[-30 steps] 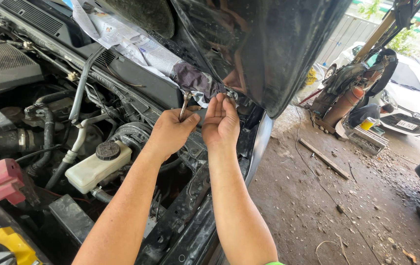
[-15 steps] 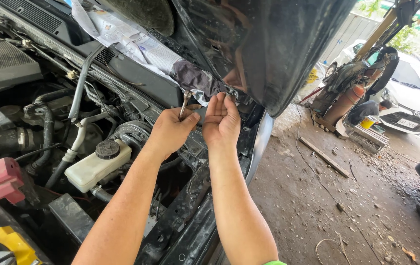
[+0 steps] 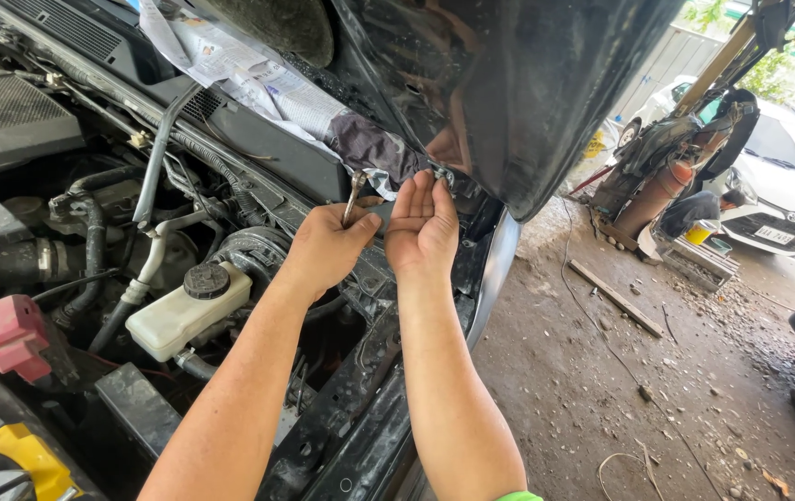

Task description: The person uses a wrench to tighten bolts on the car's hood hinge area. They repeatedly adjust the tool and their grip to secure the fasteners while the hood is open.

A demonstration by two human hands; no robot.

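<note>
Our left hand (image 3: 328, 246) grasps wrench (image 3: 354, 195); right hand (image 3: 422, 227) pinches bolt (image 3: 441, 174) under black hood (image 3: 509, 83). White reservoir (image 3: 184, 311), black cap, lower left; crumpled newspaper (image 3: 239, 65) above.

From my feed, the tip of the wrench (image 3: 354, 195) in my left hand (image 3: 328, 246) disappears behind the crumpled grey cloth (image 3: 371, 148), so I can't tell what it sits on. The small metal fastener (image 3: 441, 173) at my right hand (image 3: 422, 227) fingertips is too small to identify, and the raised black hood (image 3: 509, 93) covers whatever it attaches to. Both my forearms are cut off at the bottom edge. The yellow part (image 3: 17, 459) and the red cap (image 3: 3, 334) at the lower left are cropped too. The white car (image 3: 778, 186) runs off the right edge.
</note>
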